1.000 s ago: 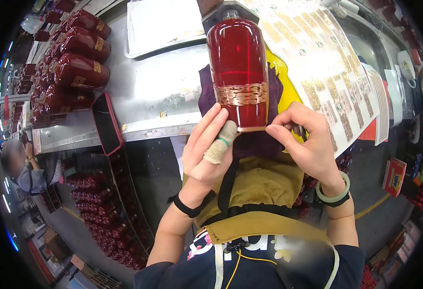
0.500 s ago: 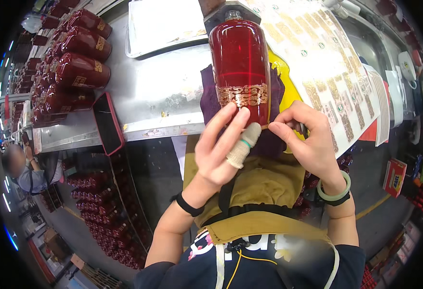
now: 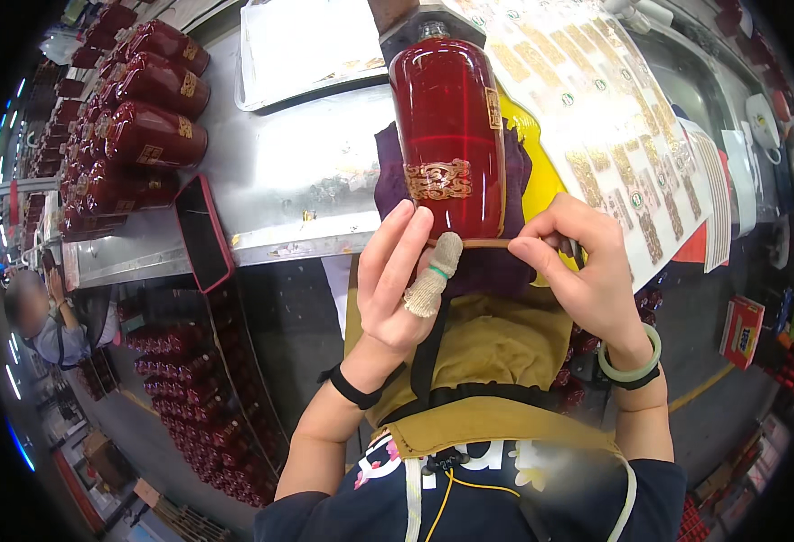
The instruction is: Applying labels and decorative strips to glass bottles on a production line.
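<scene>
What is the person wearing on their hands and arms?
Both forearms are bare. The left hand has a knitted beige finger cot over its thumb, with a thin green ring around it, and a black band on the wrist. The right hand has nothing on its fingers; its wrist carries a pale green bangle beside a black band.

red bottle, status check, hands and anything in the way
Left hand fingertips at the base of the red bottle. Right hand pinches a thin strip at that base. Purple cloth beneath; nothing blocking.
</scene>
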`<state>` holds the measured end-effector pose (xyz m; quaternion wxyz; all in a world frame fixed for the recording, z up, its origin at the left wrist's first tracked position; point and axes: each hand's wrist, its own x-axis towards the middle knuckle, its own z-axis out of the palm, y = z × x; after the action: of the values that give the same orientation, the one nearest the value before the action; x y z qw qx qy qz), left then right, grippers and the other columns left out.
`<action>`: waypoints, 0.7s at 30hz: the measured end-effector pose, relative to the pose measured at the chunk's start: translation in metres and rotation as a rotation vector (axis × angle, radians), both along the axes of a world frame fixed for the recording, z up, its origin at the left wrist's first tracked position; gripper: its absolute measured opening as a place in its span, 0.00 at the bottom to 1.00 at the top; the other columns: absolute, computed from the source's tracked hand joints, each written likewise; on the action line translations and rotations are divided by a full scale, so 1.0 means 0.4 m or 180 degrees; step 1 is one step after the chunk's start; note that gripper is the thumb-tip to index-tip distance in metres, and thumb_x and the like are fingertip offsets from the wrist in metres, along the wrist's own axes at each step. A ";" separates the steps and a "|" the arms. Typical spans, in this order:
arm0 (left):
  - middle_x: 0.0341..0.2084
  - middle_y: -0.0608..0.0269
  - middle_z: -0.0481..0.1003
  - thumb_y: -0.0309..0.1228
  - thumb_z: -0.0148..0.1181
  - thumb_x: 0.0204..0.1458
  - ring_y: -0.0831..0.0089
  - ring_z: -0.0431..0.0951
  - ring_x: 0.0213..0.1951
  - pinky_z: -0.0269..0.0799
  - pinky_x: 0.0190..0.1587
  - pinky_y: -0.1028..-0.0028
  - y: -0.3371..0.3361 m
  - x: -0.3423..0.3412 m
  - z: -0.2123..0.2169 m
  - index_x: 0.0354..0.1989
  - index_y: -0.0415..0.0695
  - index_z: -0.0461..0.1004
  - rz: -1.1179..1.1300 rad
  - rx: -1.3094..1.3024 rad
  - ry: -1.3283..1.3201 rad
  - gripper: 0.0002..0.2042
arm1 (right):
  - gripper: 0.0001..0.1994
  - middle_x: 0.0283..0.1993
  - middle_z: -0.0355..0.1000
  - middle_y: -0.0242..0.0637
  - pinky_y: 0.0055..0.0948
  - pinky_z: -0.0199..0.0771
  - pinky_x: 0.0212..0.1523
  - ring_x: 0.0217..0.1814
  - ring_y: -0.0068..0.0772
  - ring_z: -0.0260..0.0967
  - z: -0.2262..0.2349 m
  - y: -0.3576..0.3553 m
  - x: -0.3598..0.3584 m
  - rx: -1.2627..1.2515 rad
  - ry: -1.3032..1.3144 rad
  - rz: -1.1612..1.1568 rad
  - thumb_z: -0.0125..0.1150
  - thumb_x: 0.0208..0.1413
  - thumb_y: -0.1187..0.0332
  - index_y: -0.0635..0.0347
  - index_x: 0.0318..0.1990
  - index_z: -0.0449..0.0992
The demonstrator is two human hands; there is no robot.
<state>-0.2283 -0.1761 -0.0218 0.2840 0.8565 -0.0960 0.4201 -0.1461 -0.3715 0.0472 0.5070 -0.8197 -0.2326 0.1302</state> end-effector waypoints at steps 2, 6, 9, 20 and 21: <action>0.53 0.43 0.79 0.10 0.69 0.44 0.46 0.80 0.55 0.80 0.56 0.59 -0.003 0.000 0.001 0.47 0.23 0.78 0.0021 -0.0036 -0.0002 0.19 | 0.07 0.25 0.70 0.37 0.29 0.65 0.30 0.27 0.29 0.66 0.005 -0.001 -0.003 0.0025 0.0060 -0.0026 0.72 0.55 0.73 0.66 0.32 0.80; 0.56 0.40 0.76 0.12 0.67 0.48 0.43 0.75 0.59 0.85 0.52 0.60 -0.014 -0.006 -0.004 0.38 0.29 0.79 0.0045 -0.0123 0.0204 0.09 | 0.07 0.25 0.70 0.37 0.29 0.65 0.31 0.26 0.29 0.66 -0.004 -0.001 0.006 -0.0072 -0.0033 -0.0047 0.72 0.55 0.72 0.66 0.31 0.80; 0.57 0.41 0.76 0.12 0.67 0.48 0.44 0.75 0.60 0.81 0.54 0.60 -0.028 -0.011 0.001 0.42 0.32 0.81 0.0146 -0.0001 0.0261 0.12 | 0.07 0.25 0.71 0.37 0.29 0.65 0.31 0.27 0.29 0.67 -0.019 -0.001 0.012 -0.0095 -0.0040 -0.0077 0.72 0.55 0.72 0.67 0.32 0.80; 0.47 0.51 0.82 0.15 0.73 0.45 0.51 0.81 0.52 0.85 0.51 0.62 0.000 0.011 -0.007 0.37 0.33 0.82 0.0082 -0.0250 0.0041 0.10 | 0.08 0.26 0.72 0.37 0.29 0.65 0.31 0.26 0.28 0.66 -0.028 0.008 0.012 0.0022 0.0001 -0.0072 0.72 0.56 0.72 0.67 0.32 0.80; 0.47 0.51 0.81 0.15 0.73 0.45 0.52 0.81 0.52 0.85 0.51 0.62 0.004 0.003 -0.011 0.37 0.33 0.82 0.0134 -0.0299 0.0135 0.10 | 0.08 0.26 0.72 0.37 0.29 0.65 0.30 0.26 0.28 0.66 -0.027 0.009 0.011 0.0026 -0.0001 -0.0066 0.72 0.56 0.72 0.67 0.31 0.80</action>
<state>-0.2271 -0.1747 -0.0263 0.3170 0.8528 -0.0522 0.4117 -0.1418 -0.3678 0.0364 0.5117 -0.8200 -0.2247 0.1240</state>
